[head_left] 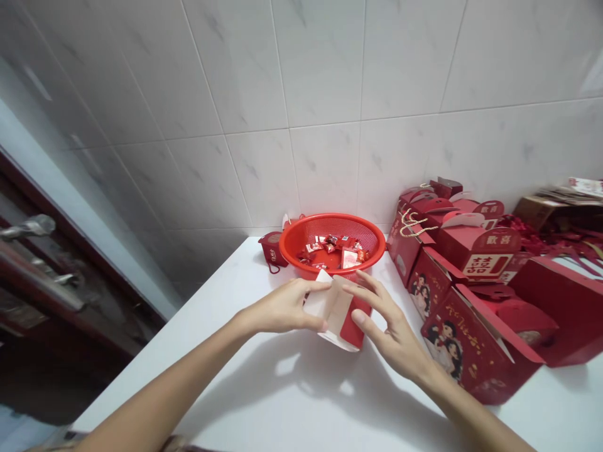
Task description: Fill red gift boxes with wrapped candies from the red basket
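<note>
A small red box (354, 323) with pale inner flaps is held above the white table, in front of a red plastic basket (287, 251). My left hand (287, 306) grips its left side, thumb and forefinger around a pale flap. On the other side, my right hand (389, 326) has its fingers spread and curved beside the box's right edge; whether the fingertips touch it is hard to tell. Wrapped candies (331, 243) and a small pale packet (349, 258) lie in the basket.
Several red gift boxes (480, 251) and red bags (471, 345) crowd the right side of the white table (221, 314). A small dark red box (272, 248) stands left of the basket. A tiled wall rises behind.
</note>
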Demonstrator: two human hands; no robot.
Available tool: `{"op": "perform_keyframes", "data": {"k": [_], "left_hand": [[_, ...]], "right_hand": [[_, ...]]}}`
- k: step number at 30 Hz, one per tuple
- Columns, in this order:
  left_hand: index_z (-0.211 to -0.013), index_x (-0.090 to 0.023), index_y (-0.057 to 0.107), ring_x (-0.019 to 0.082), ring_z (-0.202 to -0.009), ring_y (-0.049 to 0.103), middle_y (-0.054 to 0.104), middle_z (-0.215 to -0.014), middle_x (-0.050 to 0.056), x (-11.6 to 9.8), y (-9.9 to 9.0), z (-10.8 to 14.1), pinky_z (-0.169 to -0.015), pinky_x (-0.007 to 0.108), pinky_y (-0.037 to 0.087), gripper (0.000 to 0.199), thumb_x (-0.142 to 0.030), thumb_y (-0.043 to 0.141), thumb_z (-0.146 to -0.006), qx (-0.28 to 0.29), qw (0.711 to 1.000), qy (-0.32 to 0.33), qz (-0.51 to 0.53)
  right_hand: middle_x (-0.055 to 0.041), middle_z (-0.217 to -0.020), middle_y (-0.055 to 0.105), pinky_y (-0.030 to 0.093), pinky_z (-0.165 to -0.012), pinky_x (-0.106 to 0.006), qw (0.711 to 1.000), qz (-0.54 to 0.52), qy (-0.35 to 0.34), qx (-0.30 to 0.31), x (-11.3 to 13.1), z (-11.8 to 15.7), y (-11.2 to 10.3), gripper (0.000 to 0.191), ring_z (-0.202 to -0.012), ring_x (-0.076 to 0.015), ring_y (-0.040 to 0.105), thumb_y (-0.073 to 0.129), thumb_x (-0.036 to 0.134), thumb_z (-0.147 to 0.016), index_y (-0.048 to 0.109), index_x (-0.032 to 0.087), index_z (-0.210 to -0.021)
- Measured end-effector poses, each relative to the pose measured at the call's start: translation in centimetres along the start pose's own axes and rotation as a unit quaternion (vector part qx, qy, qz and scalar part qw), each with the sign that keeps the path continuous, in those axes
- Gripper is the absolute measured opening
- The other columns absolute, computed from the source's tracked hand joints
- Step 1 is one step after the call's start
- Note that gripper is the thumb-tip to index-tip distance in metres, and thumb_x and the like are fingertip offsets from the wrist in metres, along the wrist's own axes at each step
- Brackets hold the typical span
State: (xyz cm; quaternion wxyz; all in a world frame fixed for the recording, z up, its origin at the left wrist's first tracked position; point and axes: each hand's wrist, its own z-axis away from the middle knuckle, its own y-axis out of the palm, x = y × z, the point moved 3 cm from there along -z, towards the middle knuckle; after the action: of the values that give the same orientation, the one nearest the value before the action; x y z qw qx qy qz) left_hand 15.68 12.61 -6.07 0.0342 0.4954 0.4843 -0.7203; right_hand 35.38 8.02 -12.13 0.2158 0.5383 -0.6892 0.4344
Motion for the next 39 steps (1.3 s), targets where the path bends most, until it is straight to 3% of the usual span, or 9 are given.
{"op": "perform_keyframes", "data": {"k": [7,12,16,20,22,24,31,35,39], "left_hand": [[-0.122,-0.021,0.068,0.025,-0.085,0.066,0.072,-0.1,0.004,0.1,1.0,-0.2,-0.063,0.024,0.046,0.049,-0.026,0.078,-0.074,0.048,0.997,-0.017,0.053],[-0.14,-0.024,0.056,0.025,-0.091,0.068,0.069,-0.119,0.007,1.0,1.2,-0.3,-0.069,0.028,0.052,0.072,-0.028,0.08,-0.072,0.058,0.994,-0.04,0.083],[-0.134,-0.021,0.061,0.029,-0.11,0.064,0.063,-0.133,0.013,1.5,-0.6,-1.7,-0.089,0.036,0.052,0.064,-0.041,0.078,-0.076,-0.003,0.998,-0.005,0.056],[-0.126,-0.02,0.066,0.027,-0.117,0.061,0.064,-0.132,0.012,1.6,-4.1,-5.1,-0.095,0.036,0.049,0.047,-0.044,0.065,-0.085,-0.093,0.995,0.037,0.004],[-0.124,-0.018,0.067,0.026,-0.114,0.063,0.069,-0.125,0.011,1.9,-5.5,-7.3,-0.094,0.034,0.049,0.042,-0.039,0.058,-0.089,-0.089,0.991,-0.004,-0.099],[-0.123,-0.02,0.069,0.026,-0.111,0.065,0.071,-0.122,0.009,2.7,-6.0,-9.4,-0.095,0.033,0.046,0.04,-0.038,0.054,-0.09,-0.018,0.971,-0.084,-0.223],[-0.095,-0.023,0.078,0.038,-0.105,0.066,0.073,-0.118,0.011,5.6,-3.9,-14.6,-0.085,0.039,0.051,0.04,-0.03,0.085,-0.056,0.081,0.935,-0.209,-0.274],[-0.088,-0.016,0.073,0.028,-0.093,0.068,0.074,-0.096,0.008,7.1,-2.2,-15.6,-0.087,0.043,0.052,0.019,-0.025,0.081,-0.072,0.098,0.925,-0.229,-0.288],[-0.091,-0.014,0.068,0.021,-0.095,0.066,0.07,-0.097,0.005,8.3,-2.2,-15.7,-0.09,0.042,0.052,0.015,-0.028,0.071,-0.089,0.089,0.921,-0.24,-0.293]], "right_hand": [[-0.0093,-0.113,0.067,0.044,-0.104,-0.043,0.998,-0.023,0.035,-0.041,-0.3,-0.4,-0.8,0.012,-0.129,-0.0281,0.053,0.061,0.035,-0.089,0.057,0.023,-0.089],[-0.0084,-0.112,0.067,0.05,-0.089,-0.035,0.987,-0.119,0.103,-0.032,-0.9,-0.6,-2.2,0.006,-0.114,-0.027,0.062,0.056,0.024,-0.075,0.051,0.022,-0.075],[-0.0049,-0.095,0.067,0.052,-0.078,-0.033,0.986,-0.097,0.139,-0.006,-1.3,-0.5,-2.6,0.025,-0.091,-0.0233,0.063,0.05,0.026,-0.069,0.064,0.02,-0.089],[-0.0072,-0.109,0.067,0.051,-0.086,-0.038,0.979,-0.091,0.182,-0.003,-1.6,-0.1,-2.0,0.047,-0.098,-0.0251,0.061,0.049,0.031,-0.068,0.067,0.021,-0.11],[-0.0084,-0.118,0.067,0.048,-0.093,-0.041,0.976,-0.101,0.193,0.002,-1.5,0.1,-1.5,0.052,-0.107,-0.0272,0.06,0.049,0.033,-0.069,0.066,0.021,-0.117],[-0.0086,-0.126,0.065,0.045,-0.101,-0.043,0.975,-0.11,0.191,0.003,-1.3,0.3,-1.2,0.054,-0.116,-0.0288,0.057,0.049,0.033,-0.069,0.065,0.021,-0.119],[-0.0081,-0.133,0.063,0.041,-0.107,-0.045,0.981,-0.098,0.169,0.01,-1.2,0.6,-1.1,0.053,-0.125,-0.0298,0.054,0.048,0.032,-0.072,0.065,0.022,-0.122],[-0.0086,-0.132,0.064,0.041,-0.107,-0.045,0.983,-0.082,0.162,0.019,-1.3,0.5,-1.0,0.054,-0.127,-0.0302,0.054,0.048,0.031,-0.073,0.064,0.021,-0.123],[-0.0099,-0.134,0.062,0.041,-0.107,-0.045,0.984,-0.07,0.159,0.025,-1.2,0.4,-1.0,0.055,-0.129,-0.0305,0.053,0.047,0.033,-0.074,0.062,0.02,-0.125]]}}
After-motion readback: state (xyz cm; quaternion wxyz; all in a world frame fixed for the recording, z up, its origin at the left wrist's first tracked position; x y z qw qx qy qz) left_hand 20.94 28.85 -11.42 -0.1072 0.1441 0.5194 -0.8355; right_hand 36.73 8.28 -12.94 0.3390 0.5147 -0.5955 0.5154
